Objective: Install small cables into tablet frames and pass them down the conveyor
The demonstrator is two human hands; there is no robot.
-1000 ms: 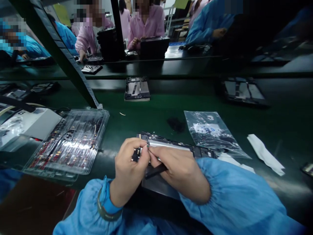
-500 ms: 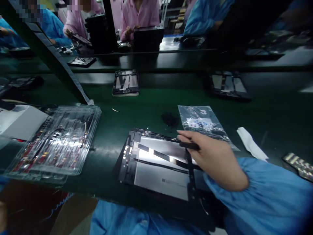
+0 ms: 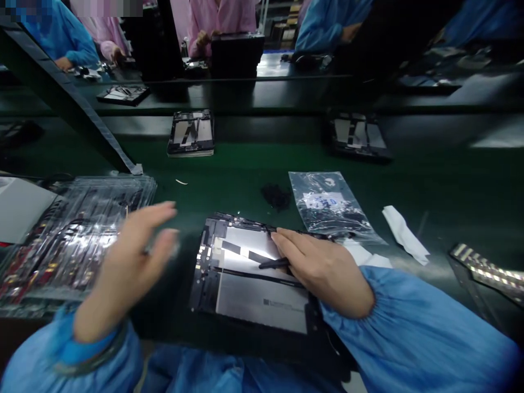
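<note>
An opened tablet (image 3: pixel 262 308) lies in front of me, its silver battery panels, black flex strips and circuit board bare. My right hand (image 3: pixel 323 267) rests over its upper right part, fingers closed round a slim black tool (image 3: pixel 272 263). The tool's tapered tip points left above the battery; whether it is tweezers or a pry stick I cannot make out. To the left, my left hand (image 3: pixel 126 267) is in the air, slightly blurred, thumb and fingers apart. It is in front of the stacked clear plastic trays (image 3: pixel 85 234) of flex cables and touches nothing that I see.
Behind the tablet are a dark clump of small pieces (image 3: pixel 276 196) and a clear labelled bag (image 3: pixel 327 204). White paper (image 3: pixel 405 234) lies to the right. More opened tablets (image 3: pixel 191 134) sit toward the back. A slanted post (image 3: pixel 82 103) stands at left; co-workers sit opposite.
My left hand has come up from the lower left edge to over the trays. My right hand has shifted left and down onto the tablet, and the black tool's tip now points left over the battery.
</note>
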